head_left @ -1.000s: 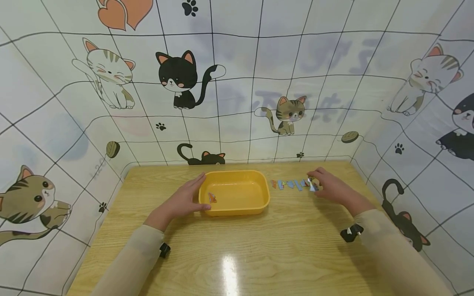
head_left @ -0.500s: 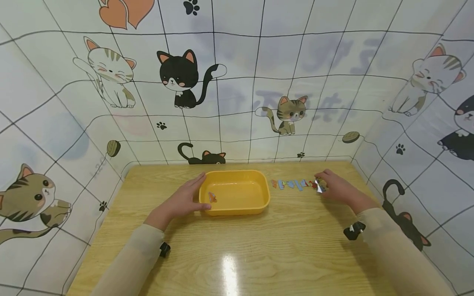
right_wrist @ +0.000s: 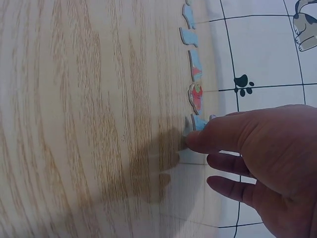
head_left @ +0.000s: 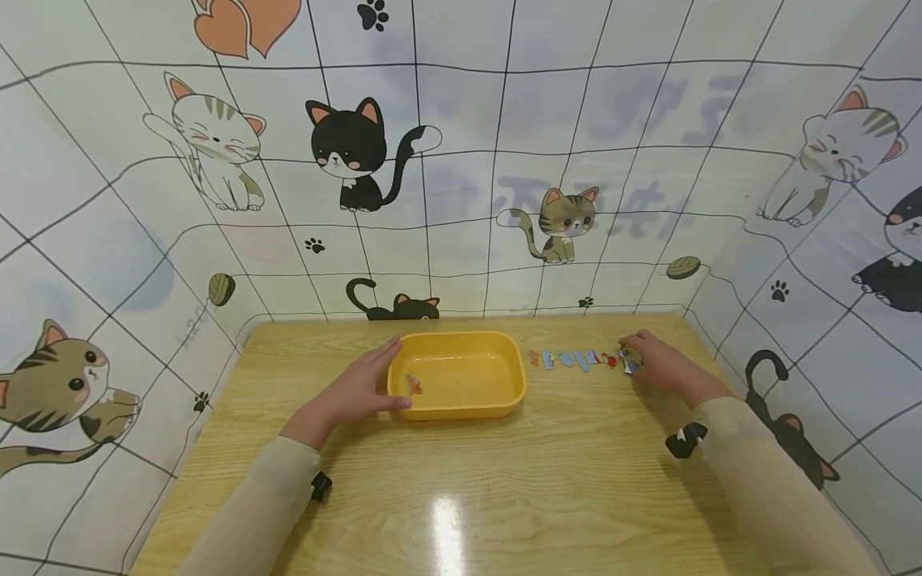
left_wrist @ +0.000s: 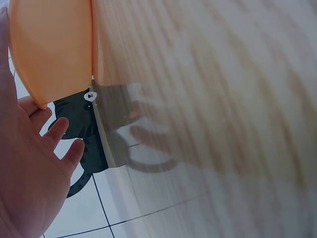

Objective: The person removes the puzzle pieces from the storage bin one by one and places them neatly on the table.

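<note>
My left hand point(head_left: 358, 386) spans the left end of a yellow plastic tray point(head_left: 461, 413), thumb along its front wall and fingertips at the back corner. One small orange and grey puzzle piece point(head_left: 414, 385) lies inside the tray near that end. At the right, my right hand point(head_left: 659, 366) pinches a light-blue puzzle piece point(right_wrist: 198, 122) between thumb and index finger, low over the table; its other fingers hang apart. A red puzzle piece point(right_wrist: 196, 97) lies just beside those fingertips. The pinched piece is partly hidden by my fingers in the right wrist view.
Several flat puzzle pieces point(head_left: 565, 360) form a row from the tray's right side toward my right hand. The wooden table point(head_left: 461, 480) ends at a cat-print wall point(head_left: 461, 240) behind, with similar walls at both sides.
My right hand has shifted right along the row, pinching the piece, and the red piece it had covered now shows. My left hand and the tray have stayed put.
</note>
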Motion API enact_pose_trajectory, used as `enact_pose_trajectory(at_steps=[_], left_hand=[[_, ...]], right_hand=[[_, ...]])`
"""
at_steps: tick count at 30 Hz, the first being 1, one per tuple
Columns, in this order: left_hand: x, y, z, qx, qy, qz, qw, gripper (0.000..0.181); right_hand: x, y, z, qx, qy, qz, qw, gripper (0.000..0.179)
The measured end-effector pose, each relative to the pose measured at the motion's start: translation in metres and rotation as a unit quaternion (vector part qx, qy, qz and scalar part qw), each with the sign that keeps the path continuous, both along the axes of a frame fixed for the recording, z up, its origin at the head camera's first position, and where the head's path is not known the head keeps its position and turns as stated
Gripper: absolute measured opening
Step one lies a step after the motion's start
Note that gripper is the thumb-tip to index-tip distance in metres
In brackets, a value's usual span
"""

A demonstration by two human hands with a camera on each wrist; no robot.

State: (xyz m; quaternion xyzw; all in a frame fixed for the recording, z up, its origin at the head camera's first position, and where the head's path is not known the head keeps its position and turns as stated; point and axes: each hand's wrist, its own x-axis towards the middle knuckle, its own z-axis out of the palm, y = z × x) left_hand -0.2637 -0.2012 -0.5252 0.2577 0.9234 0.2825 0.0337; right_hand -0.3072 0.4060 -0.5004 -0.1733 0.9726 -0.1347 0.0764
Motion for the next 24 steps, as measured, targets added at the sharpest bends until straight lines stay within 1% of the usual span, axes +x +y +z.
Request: enact_pose_trajectory(at_steps=[6,10,13,20,24], left_hand=[[-0.0002,-0.0008,-0.0007,-0.008,-0.009,0.002,0.9999,0.120],[-0.0005,-0.0011,-0.0007,-0.009,-0.007,0.001,0.9999,0.120],[-0.0007,-0.0013,-0.0009,-0.009,-0.002,0.001,1.0000,0.120],[0.0003,-0.0010,0.0005,-0.013,-0.014,0.007,0.9998,0.119],[0.0006,-0.0005,0.0013,-0.012,-0.010,0.003,0.9999,0.119]], right_hand=[[-0.0053,0.0026,-0.0042,0.015,0.013,0.022,0.9995,0.060],[-0.0078,0.0035,-0.0057,0.021,0.011,0.026,0.9994,0.057],[-0.0082,0.0032,-0.0053,0.019,0.008,0.027,0.9994,0.057],[-0.0083,0.0039,-0.0027,0.008,0.004,0.033,0.9994,0.058],[-0.0084,0.0042,-0.0013,0.005,-0.002,0.034,0.9994,0.058]])
